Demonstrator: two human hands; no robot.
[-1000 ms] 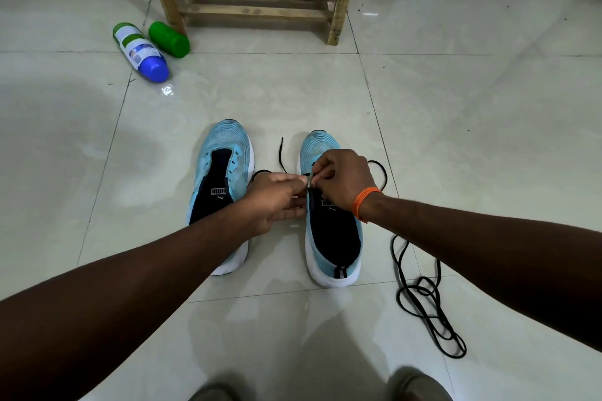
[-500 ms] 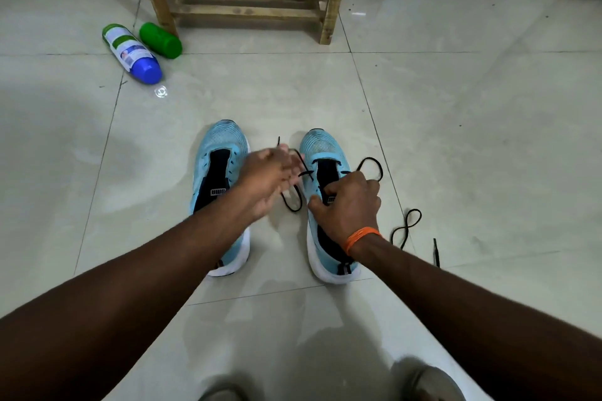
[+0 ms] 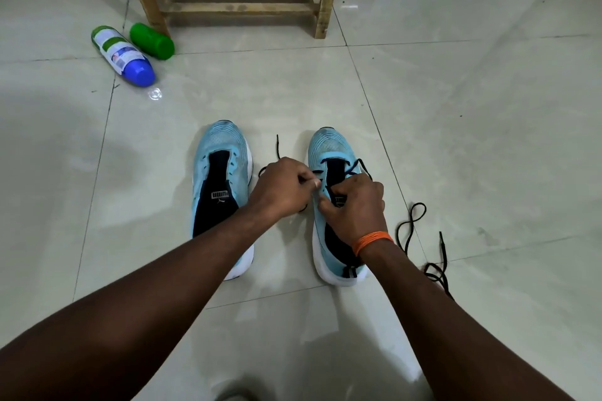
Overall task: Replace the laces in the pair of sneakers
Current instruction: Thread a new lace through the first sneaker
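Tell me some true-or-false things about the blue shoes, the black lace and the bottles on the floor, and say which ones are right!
1. Both the left hand and the right hand are at the right light blue sneaker. True.
2. The left light blue sneaker has a lace threaded through it. False: no lace shows in its eyelets.
3. The white-and-green bottle with a blue cap stands upright. False: it lies on its side on the pale tiled floor.
4. An orange band is on the right wrist. True.
5. Part of the black shoelace trails on the floor to the right of the right sneaker. True.
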